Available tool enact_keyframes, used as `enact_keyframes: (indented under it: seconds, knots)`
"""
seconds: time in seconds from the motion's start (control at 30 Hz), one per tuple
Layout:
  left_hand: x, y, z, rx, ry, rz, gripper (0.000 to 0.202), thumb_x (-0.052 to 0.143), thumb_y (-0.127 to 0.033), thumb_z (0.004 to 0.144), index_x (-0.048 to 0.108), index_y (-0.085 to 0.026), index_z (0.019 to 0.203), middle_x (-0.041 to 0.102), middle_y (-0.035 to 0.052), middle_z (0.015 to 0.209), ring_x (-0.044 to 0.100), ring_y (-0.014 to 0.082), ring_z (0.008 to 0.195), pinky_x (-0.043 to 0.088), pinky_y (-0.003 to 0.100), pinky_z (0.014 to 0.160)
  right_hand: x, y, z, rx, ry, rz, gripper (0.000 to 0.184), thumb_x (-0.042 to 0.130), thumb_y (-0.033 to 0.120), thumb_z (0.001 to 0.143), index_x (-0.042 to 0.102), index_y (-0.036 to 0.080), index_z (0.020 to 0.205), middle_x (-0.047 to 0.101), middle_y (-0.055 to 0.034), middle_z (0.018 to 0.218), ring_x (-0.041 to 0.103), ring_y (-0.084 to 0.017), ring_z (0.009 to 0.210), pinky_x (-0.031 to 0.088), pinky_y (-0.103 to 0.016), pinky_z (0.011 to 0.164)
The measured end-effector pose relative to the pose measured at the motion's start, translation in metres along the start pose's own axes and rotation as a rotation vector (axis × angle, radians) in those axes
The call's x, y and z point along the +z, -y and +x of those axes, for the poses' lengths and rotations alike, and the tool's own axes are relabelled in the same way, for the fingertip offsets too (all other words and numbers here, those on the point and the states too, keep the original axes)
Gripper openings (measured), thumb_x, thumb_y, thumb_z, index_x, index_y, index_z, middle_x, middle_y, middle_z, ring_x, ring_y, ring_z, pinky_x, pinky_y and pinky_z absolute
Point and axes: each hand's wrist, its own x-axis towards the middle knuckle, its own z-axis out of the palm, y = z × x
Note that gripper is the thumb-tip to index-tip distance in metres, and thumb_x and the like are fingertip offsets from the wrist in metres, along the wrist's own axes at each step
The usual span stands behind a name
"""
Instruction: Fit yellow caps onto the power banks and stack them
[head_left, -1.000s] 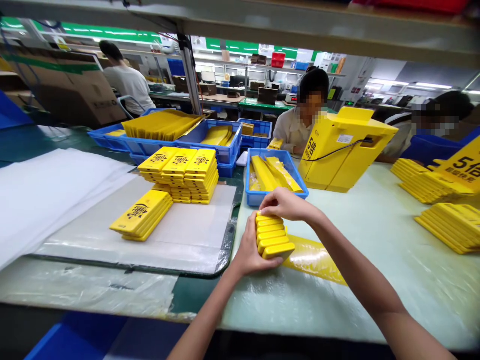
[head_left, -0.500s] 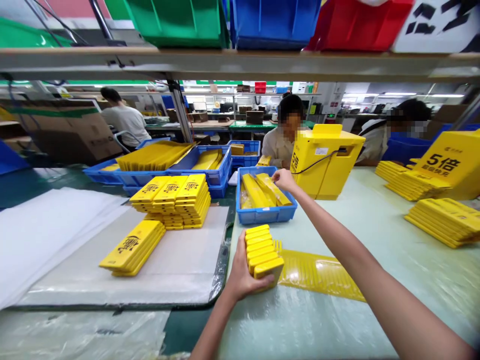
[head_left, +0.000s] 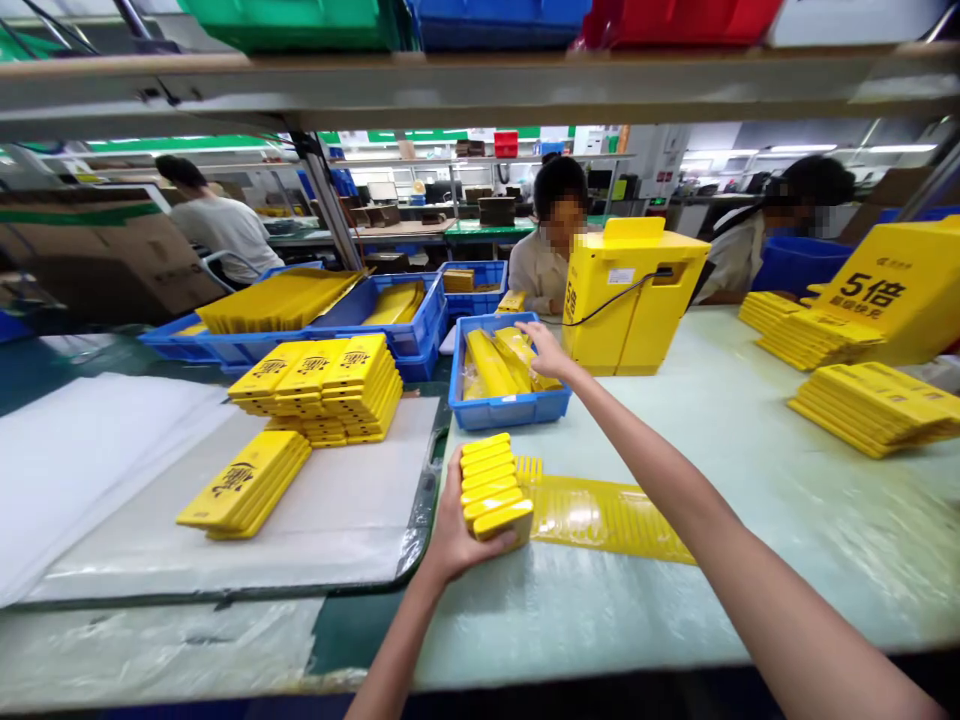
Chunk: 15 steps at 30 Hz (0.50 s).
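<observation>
My left hand (head_left: pixel 444 540) is wrapped round a stack of flat yellow cases (head_left: pixel 489 490), held with their rounded ends up, just above the pale mat. A clear yellow-striped sheet (head_left: pixel 607 515) lies flat on the mat beside the stack. My right hand (head_left: pixel 553 355) reaches over the right side of a small blue bin (head_left: pixel 510 410), its fingers stretched out near the yellow strips in plastic bags (head_left: pixel 491 365) inside; no item shows in its grasp. On a white-covered board to the left stand stacked yellow printed cases (head_left: pixel 330 385) and a smaller pile (head_left: pixel 244 485).
Large yellow boxes (head_left: pixel 637 300) and stacks of yellow panels (head_left: pixel 877 405) stand behind and right. Blue bins with yellow sheets (head_left: pixel 281 300) sit back left. A shelf edge (head_left: pixel 450 95) crosses above. A person (head_left: pixel 544 260) sits opposite.
The view has shifted, so most things appear a little left and higher. My right hand's fingers have straightened over the bin. My left hand keeps its hold on the cases.
</observation>
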Motion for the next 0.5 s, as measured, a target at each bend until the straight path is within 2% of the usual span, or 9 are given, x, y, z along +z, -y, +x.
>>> enact_keyframes:
  seconds: [0.03, 0.13, 0.23, 0.33, 0.37, 0.43, 0.47, 0.5]
  knots:
    - [0.000, 0.000, 0.000, -0.005, -0.002, 0.006, 0.131, 0.103, -0.055, 0.059, 0.036, -0.038, 0.170, 0.070, 0.0094, 0.154, 0.066, 0.0461, 0.146, 0.044, 0.071, 0.134, -0.001, 0.002, -0.004, -0.012, -0.009, 0.017, 0.053, 0.073, 0.007, 0.078, 0.085, 0.014, 0.129, 0.081, -0.0168, 0.137, 0.074, -0.034, 0.130, 0.054, -0.045, 0.120]
    - [0.000, 0.004, 0.000, -0.006, -0.005, 0.017, 0.130, 0.103, -0.055, 0.059, 0.036, -0.035, 0.169, 0.068, 0.0115, 0.157, 0.065, 0.0466, 0.149, 0.044, 0.069, 0.134, -0.008, 0.003, -0.018, -0.038, -0.006, 0.060, 0.035, 0.067, 0.009, 0.089, 0.088, 0.015, 0.116, 0.085, -0.0153, 0.126, 0.077, -0.031, 0.124, 0.054, -0.043, 0.118]
    - [-0.001, 0.009, 0.002, 0.031, -0.015, 0.025, 0.131, 0.103, -0.056, 0.059, 0.036, -0.034, 0.169, 0.065, 0.0143, 0.160, 0.064, 0.0469, 0.151, 0.044, 0.069, 0.134, -0.017, 0.001, -0.026, -0.041, 0.014, 0.089, 0.044, 0.063, 0.005, 0.091, 0.086, 0.017, 0.126, 0.087, -0.0104, 0.121, 0.078, -0.027, 0.123, 0.055, -0.037, 0.115]
    - [-0.004, 0.011, 0.005, 0.032, -0.016, 0.057, 0.134, 0.103, -0.058, 0.060, 0.033, -0.031, 0.170, 0.065, 0.0171, 0.161, 0.063, 0.0468, 0.153, 0.043, 0.071, 0.136, -0.029, 0.000, -0.029, 0.025, 0.014, 0.096, 0.034, 0.064, 0.016, 0.099, 0.085, 0.011, 0.125, 0.086, -0.0118, 0.096, 0.082, -0.030, 0.105, 0.059, -0.039, 0.105]
    - [-0.004, 0.010, 0.006, 0.028, -0.013, 0.067, 0.135, 0.103, -0.059, 0.060, 0.033, -0.029, 0.171, 0.065, 0.0182, 0.160, 0.063, 0.0470, 0.153, 0.042, 0.070, 0.136, -0.033, 0.000, -0.033, 0.048, 0.000, 0.099, 0.032, 0.062, 0.021, 0.102, 0.085, 0.010, 0.122, 0.085, -0.0138, 0.095, 0.081, -0.032, 0.105, 0.059, -0.041, 0.105]
    - [-0.004, 0.008, 0.005, 0.018, -0.011, 0.087, 0.137, 0.102, -0.062, 0.060, 0.033, -0.025, 0.172, 0.063, 0.0202, 0.161, 0.059, 0.0476, 0.157, 0.040, 0.069, 0.138, -0.039, 0.001, -0.052, 0.055, -0.009, 0.124, 0.037, 0.067, 0.029, 0.101, 0.082, 0.011, 0.130, 0.085, -0.0176, 0.116, 0.077, -0.035, 0.125, 0.058, -0.043, 0.110]
    - [-0.004, 0.008, 0.005, 0.011, -0.015, 0.096, 0.137, 0.102, -0.064, 0.060, 0.034, -0.023, 0.172, 0.062, 0.0210, 0.162, 0.056, 0.0481, 0.160, 0.037, 0.069, 0.140, -0.039, 0.001, -0.068, 0.034, 0.044, 0.172, 0.048, 0.076, 0.032, 0.097, 0.078, 0.015, 0.142, 0.081, -0.0182, 0.135, 0.070, -0.035, 0.139, 0.057, -0.044, 0.114]
    - [-0.003, 0.007, 0.004, 0.001, -0.026, 0.104, 0.138, 0.101, -0.065, 0.060, 0.035, -0.022, 0.172, 0.061, 0.0218, 0.162, 0.052, 0.0487, 0.163, 0.036, 0.069, 0.141, -0.036, 0.003, -0.088, 0.004, 0.124, 0.231, 0.071, 0.087, 0.035, 0.088, 0.070, 0.021, 0.156, 0.073, -0.0169, 0.154, 0.061, -0.035, 0.152, 0.055, -0.044, 0.118]
